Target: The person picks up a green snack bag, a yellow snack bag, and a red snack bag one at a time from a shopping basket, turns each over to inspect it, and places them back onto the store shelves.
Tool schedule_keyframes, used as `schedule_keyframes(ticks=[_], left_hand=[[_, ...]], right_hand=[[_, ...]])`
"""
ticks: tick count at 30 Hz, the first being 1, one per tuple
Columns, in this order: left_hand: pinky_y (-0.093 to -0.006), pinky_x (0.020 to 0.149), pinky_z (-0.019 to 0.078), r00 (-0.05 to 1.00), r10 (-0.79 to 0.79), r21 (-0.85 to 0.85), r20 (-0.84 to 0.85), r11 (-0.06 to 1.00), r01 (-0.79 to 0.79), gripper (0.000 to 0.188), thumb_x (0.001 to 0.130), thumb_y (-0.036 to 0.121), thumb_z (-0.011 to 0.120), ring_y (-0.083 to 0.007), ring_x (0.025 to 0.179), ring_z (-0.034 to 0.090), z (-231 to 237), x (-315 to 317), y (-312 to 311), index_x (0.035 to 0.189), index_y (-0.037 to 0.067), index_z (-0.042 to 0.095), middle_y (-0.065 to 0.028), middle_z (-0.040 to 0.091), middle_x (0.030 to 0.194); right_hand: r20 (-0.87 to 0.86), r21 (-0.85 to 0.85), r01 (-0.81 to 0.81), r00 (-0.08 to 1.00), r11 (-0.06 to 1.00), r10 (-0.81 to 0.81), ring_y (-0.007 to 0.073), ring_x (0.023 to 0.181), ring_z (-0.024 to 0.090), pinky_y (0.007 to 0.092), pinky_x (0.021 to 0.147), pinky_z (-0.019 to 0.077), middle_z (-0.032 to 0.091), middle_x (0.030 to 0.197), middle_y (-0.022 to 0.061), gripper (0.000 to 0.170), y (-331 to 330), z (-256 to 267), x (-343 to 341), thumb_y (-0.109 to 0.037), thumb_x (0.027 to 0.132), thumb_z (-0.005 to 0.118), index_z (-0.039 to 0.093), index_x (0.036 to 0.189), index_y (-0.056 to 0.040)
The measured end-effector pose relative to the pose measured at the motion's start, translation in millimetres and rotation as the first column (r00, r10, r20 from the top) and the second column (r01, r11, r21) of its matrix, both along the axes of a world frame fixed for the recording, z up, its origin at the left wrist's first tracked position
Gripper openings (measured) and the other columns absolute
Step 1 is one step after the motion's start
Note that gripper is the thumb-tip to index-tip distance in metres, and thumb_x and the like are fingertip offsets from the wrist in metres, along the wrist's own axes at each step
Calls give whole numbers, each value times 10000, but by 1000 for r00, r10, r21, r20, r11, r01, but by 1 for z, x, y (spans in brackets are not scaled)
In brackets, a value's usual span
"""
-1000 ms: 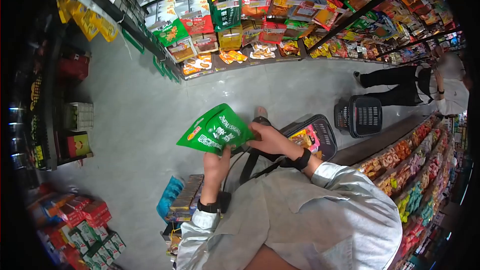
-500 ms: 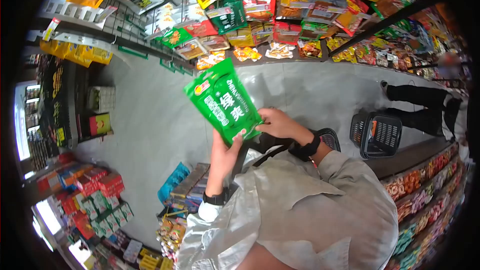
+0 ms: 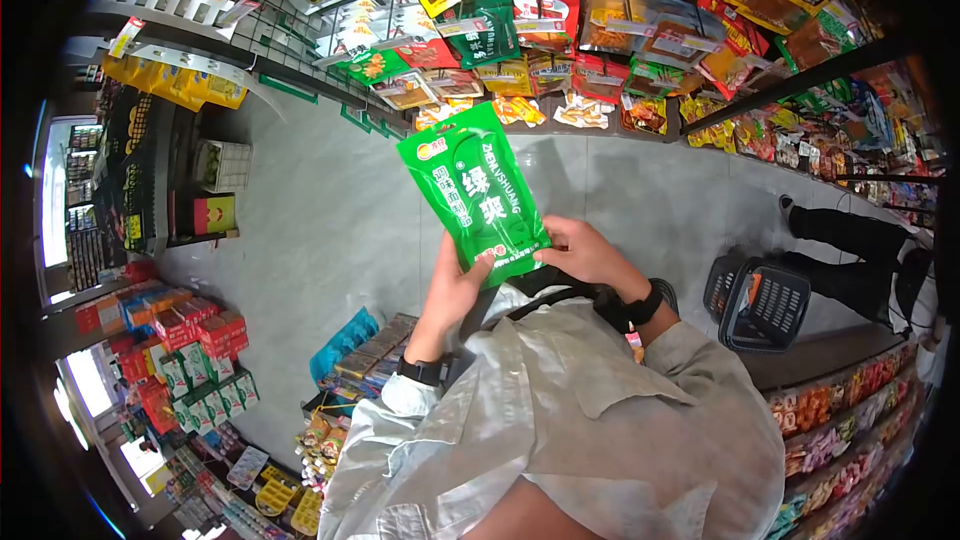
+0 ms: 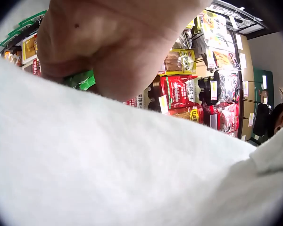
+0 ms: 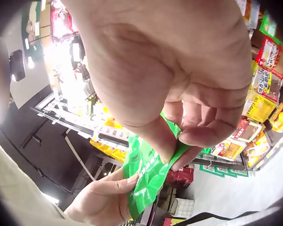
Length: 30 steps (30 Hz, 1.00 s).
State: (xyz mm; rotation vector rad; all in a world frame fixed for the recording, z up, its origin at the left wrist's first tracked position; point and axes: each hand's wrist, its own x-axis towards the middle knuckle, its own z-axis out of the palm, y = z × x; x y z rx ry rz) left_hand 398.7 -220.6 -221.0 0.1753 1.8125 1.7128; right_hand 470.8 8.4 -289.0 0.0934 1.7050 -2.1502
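A green snack bag point(image 3: 485, 180) with white lettering is held in front of the body in the head view, its printed face turned up. My left hand point(image 3: 452, 290) grips its lower left corner, thumb over the front. At the lower right corner my right hand point(image 3: 592, 254) pinches the edge. The right wrist view shows the right thumb and fingers closed on the crinkled edge of the bag point(image 5: 144, 176), with the left hand point(image 5: 106, 197) on the opposite side. In the left wrist view a sleeve point(image 4: 108, 160) hides most of the bag.
Hanging snack packets point(image 3: 545, 5) fill the rack ahead. To the right stand stacked black baskets point(image 3: 765, 305), near another person's legs point(image 3: 850, 250). Packaged goods line the lower right shelf point(image 3: 840, 415). Stacked boxes point(image 3: 205, 360) stand on the left; grey floor point(image 3: 320, 200) lies between.
The bag has turned from lying sideways to standing more upright, its front now facing up, and has been raised slightly. Both hands keep hold of it. The head view has shifted.
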Motion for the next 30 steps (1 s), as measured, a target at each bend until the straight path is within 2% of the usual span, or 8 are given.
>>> schedule_keyframes(ticks=[6,7,8,14,18,23,26,30], left_hand=[[-322,1013,474,991,-103,-30,-84,994,101,554,957,-62,593,-170,1197,559,-13,-11,-13,1463,35,389,-71,569,1336],[-320,1008,476,993,-110,0,-52,994,111,541,955,-55,602,-161,1180,563,-14,-12,-15,1451,37,407,-68,585,1309],[-318,1002,475,984,-166,6,-60,986,166,535,958,-45,603,-151,1174,561,-16,-16,-21,1449,44,411,-66,588,1302],[-330,1059,418,882,-434,-23,-183,899,438,569,972,-8,590,-186,1256,505,1,-35,-54,1488,43,357,-103,545,1362],[-371,1004,460,830,-384,7,-404,906,423,596,962,40,610,-268,1217,580,-1,-43,-94,1484,54,323,-167,581,1300],[-353,1046,423,883,-440,79,-164,886,456,581,963,12,579,-237,1260,515,-25,-48,-168,1477,18,309,-167,512,1359],[-330,1049,415,929,-357,121,-93,922,367,567,969,-6,559,-171,1235,498,-32,-42,-210,1480,27,316,-97,505,1374],[-338,1052,413,908,-416,196,-58,887,419,571,977,18,573,-180,1235,504,-60,-44,-243,1489,30,322,-98,532,1349]], right_hand=[[-62,192,84,995,978,-73,93,935,624,292,805,520,681,1010,49,316,-10,8,3,-9,902,663,590,1208,19],[-15,48,145,989,988,-145,94,961,618,295,818,521,674,1046,46,349,-16,16,5,-12,897,675,584,1234,11],[-63,172,128,991,977,-119,107,1010,613,300,842,522,661,1131,52,396,-16,27,7,-9,897,677,565,1276,5],[-3,83,148,989,985,-149,149,1127,594,319,944,513,628,1258,65,558,-57,31,4,22,888,686,485,1407,-23],[23,105,211,976,972,-215,157,1157,580,333,981,496,602,1299,69,670,-115,59,-8,47,847,724,422,1440,-29],[-77,350,145,989,926,-126,216,1231,533,340,1027,461,566,1324,119,823,-187,58,-14,-9,762,805,372,1462,-28],[-38,637,79,997,767,-71,234,1223,537,343,1034,451,575,1285,155,811,-228,56,-12,-29,773,799,363,1458,-25],[54,574,86,988,814,-142,285,975,661,364,878,544,609,1185,182,781,-268,55,-1,-55,799,777,354,1455,-56]])
